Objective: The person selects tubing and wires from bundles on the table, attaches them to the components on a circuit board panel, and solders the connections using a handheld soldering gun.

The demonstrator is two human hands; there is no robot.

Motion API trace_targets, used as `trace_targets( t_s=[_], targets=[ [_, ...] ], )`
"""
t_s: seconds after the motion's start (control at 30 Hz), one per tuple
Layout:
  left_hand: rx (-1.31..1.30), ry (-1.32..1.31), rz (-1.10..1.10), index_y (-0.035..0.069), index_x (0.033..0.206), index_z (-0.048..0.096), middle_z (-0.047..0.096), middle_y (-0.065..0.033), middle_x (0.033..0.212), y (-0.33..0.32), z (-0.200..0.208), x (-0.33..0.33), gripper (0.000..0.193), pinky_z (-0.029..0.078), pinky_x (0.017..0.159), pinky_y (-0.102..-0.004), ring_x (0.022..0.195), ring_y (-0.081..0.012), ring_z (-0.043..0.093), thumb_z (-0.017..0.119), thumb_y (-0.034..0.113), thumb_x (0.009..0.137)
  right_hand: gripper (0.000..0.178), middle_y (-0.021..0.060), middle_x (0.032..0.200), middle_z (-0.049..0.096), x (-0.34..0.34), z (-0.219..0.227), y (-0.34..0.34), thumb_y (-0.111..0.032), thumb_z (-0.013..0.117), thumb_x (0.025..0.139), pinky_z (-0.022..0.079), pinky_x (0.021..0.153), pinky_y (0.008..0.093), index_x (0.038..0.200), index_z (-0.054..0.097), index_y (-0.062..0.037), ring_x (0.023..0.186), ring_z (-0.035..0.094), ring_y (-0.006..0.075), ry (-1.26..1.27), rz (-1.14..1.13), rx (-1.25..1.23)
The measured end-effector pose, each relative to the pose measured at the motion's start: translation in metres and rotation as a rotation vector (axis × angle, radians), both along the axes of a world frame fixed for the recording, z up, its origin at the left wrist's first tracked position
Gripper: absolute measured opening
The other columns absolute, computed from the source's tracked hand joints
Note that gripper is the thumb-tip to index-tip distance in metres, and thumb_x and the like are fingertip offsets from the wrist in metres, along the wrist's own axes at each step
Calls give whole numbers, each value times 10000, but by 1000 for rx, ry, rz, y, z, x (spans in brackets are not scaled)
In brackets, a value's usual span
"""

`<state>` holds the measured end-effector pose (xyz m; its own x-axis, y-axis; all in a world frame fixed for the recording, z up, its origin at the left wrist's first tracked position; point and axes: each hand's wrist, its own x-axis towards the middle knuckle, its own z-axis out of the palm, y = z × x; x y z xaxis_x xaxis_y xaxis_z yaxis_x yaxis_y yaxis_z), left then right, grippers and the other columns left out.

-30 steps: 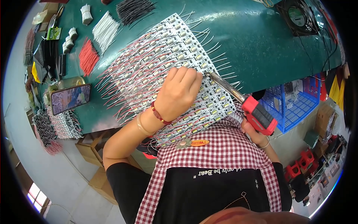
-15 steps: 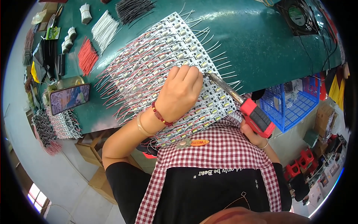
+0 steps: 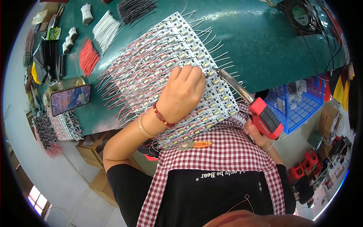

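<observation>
A large white panel of circuit boards (image 3: 196,48) lies on the green table, with rows of small components and red and white wires along its edges. My left hand (image 3: 183,89) rests over the panel's middle, fingers curled and closed; the fingertips and whatever they hold are hidden beneath it. In my right hand (image 3: 259,135) is a soldering iron (image 3: 239,89) with a red and black handle. Its dark tip points up and left, by the panel's right edge, a short way right of my left hand. Whether the tip touches the board I cannot tell.
Bundles of red wires (image 3: 88,56), white wires (image 3: 106,31) and black wires (image 3: 135,9) lie at the far left. A phone (image 3: 71,100) leans at the table's left edge. A black fan (image 3: 301,17) stands far right, above a blue plastic basket (image 3: 289,108).
The soldering iron has shifted slightly to the right, its tip moving away from my left hand's fingers. My left hand has stayed nearly still on the panel.
</observation>
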<state>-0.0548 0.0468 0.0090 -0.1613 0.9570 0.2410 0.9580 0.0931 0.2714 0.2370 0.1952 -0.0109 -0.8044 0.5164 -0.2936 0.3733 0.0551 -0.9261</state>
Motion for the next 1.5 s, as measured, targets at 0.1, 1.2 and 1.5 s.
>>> trace_targets(
  t_s=[0.1, 1.2, 1.5],
  targets=[
    [-8, 40, -5, -27, 1023, 631, 489, -88, 872, -2, -1, 1, 284, 412, 737, -360, 815, -238, 517, 593, 38, 750, 156, 98, 779, 677, -1, 1, 2, -90, 718, 772, 518, 609, 328, 903, 685, -10, 670, 668, 247, 3, 19, -13],
    [116, -37, -38, -46, 1077, 666, 470, -64, 790, -11, -9, 7, 352, 390, 675, -345, 737, -217, 506, 630, 18, 733, 101, 81, 724, 634, 16, -9, -5, -70, 704, 701, 483, 551, 359, 779, 647, -42, 625, 622, 266, 34, 107, 61],
    [117, 19, -69, -62, 1049, 654, 494, -57, 818, -10, -7, 7, 304, 404, 680, -318, 759, -188, 514, 612, 52, 771, 118, 88, 723, 632, 15, -9, -4, -81, 709, 693, 473, 534, 357, 788, 655, -37, 610, 614, 270, 33, 137, 121]
  ],
)
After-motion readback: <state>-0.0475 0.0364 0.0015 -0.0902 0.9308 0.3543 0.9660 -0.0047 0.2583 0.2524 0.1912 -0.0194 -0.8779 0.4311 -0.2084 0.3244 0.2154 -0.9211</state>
